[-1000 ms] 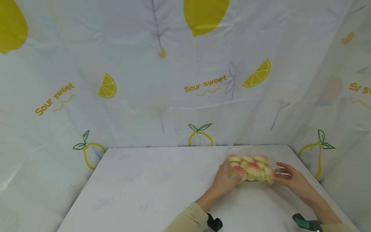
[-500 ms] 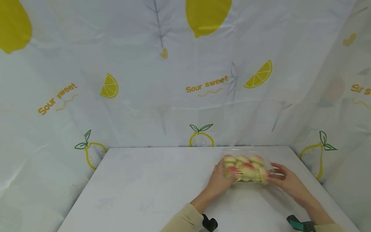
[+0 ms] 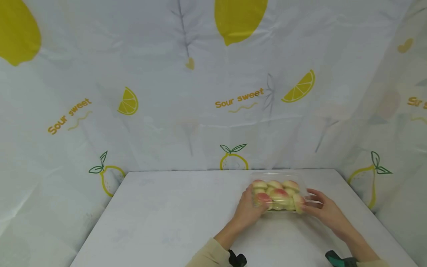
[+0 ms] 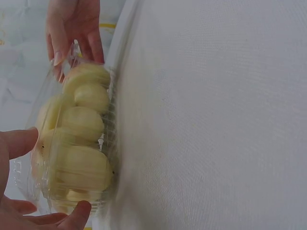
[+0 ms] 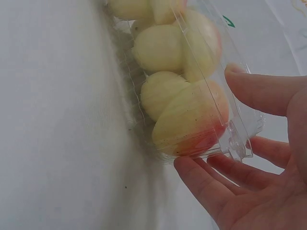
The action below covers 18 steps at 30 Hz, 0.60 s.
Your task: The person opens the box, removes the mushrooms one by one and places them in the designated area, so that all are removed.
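So the clear plastic clamshell [image 3: 278, 194] full of peaches [image 3: 279, 193] is sitting on the white counter [image 3: 166, 215], toward the back right, and both hands are bracketing it from the ends. The left hand [image 3: 248, 209] is cupping the left end with its fingers [image 4: 72, 216] curling round the bottom edge and the thumb up on the lid side, so it's actually holding the box. The right hand [image 3: 325, 213] is at the other end with fairly straight, relaxed fingers [image 5: 211, 184] lying under the clasp tab, more touching than gripping. My guess is the two-ended hold is keeping the flimsy shell from flexing or sliding.

Hard to make out: how many peaches are inside, since they're stacked and the plastic glares. I can't tell if the clasp is snapped. Both wrist cameras [image 3: 237, 258] are cut off at the bottom, and the lemon-print curtain [image 3: 233, 92] is hiding everything behind the counter.
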Each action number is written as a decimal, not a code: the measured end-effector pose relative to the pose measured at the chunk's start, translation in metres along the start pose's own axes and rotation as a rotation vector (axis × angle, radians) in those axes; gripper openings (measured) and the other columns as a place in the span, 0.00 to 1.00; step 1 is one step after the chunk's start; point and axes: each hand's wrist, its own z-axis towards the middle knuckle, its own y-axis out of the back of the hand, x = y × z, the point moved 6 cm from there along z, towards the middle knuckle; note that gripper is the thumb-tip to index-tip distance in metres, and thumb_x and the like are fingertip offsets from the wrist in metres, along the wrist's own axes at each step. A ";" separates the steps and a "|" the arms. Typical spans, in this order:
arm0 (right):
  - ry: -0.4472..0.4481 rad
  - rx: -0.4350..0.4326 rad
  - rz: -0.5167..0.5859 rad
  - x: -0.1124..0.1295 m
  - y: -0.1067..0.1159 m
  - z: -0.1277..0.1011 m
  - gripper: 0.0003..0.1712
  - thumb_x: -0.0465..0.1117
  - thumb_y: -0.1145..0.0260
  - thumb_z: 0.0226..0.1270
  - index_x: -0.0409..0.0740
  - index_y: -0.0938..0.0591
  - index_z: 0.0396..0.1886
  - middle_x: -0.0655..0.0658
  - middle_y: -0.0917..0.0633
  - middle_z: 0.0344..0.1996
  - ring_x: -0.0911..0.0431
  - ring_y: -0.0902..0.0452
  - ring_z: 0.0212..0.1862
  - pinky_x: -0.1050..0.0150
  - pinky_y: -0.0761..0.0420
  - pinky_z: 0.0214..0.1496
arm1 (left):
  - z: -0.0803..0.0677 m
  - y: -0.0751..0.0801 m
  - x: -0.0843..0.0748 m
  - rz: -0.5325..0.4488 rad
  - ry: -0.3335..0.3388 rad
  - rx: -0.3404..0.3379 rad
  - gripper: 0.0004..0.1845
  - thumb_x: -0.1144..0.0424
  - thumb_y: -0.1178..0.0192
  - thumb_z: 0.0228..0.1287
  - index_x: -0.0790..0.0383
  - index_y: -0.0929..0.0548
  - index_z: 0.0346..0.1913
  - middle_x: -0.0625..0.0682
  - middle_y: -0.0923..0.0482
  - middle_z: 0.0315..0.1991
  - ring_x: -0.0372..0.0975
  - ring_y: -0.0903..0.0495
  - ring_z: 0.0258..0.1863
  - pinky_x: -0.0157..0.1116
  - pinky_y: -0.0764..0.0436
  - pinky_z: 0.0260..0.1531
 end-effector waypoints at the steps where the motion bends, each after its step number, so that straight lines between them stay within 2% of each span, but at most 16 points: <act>1: -0.004 0.001 0.004 0.001 -0.001 0.000 0.56 0.53 0.27 0.67 0.26 0.48 0.76 0.20 0.33 0.66 0.30 0.30 0.64 0.60 0.16 0.49 | 0.000 0.001 0.001 0.000 0.001 -0.003 0.47 0.50 0.30 0.58 0.66 0.38 0.76 0.64 0.29 0.66 0.53 0.28 0.65 0.49 0.27 0.64; 4: -0.012 -0.003 0.005 0.003 -0.005 0.001 0.56 0.53 0.27 0.66 0.26 0.47 0.76 0.20 0.33 0.66 0.29 0.30 0.64 0.56 0.15 0.51 | -0.001 0.004 0.002 0.007 -0.017 -0.008 0.47 0.50 0.29 0.58 0.67 0.37 0.75 0.65 0.28 0.65 0.54 0.27 0.64 0.50 0.26 0.62; 10: 0.016 -0.003 0.025 0.008 -0.011 0.000 0.53 0.49 0.26 0.67 0.26 0.46 0.76 0.20 0.32 0.65 0.31 0.28 0.63 0.62 0.16 0.48 | -0.005 0.013 0.004 -0.003 -0.016 -0.008 0.45 0.50 0.29 0.57 0.64 0.35 0.74 0.64 0.27 0.64 0.53 0.26 0.62 0.51 0.25 0.61; 18: 0.001 -0.009 0.033 0.019 -0.023 -0.001 0.53 0.49 0.25 0.65 0.28 0.44 0.75 0.21 0.31 0.65 0.32 0.26 0.62 0.61 0.16 0.48 | -0.007 0.025 0.012 0.012 -0.001 -0.007 0.46 0.49 0.30 0.58 0.68 0.37 0.74 0.65 0.27 0.64 0.55 0.25 0.61 0.55 0.26 0.60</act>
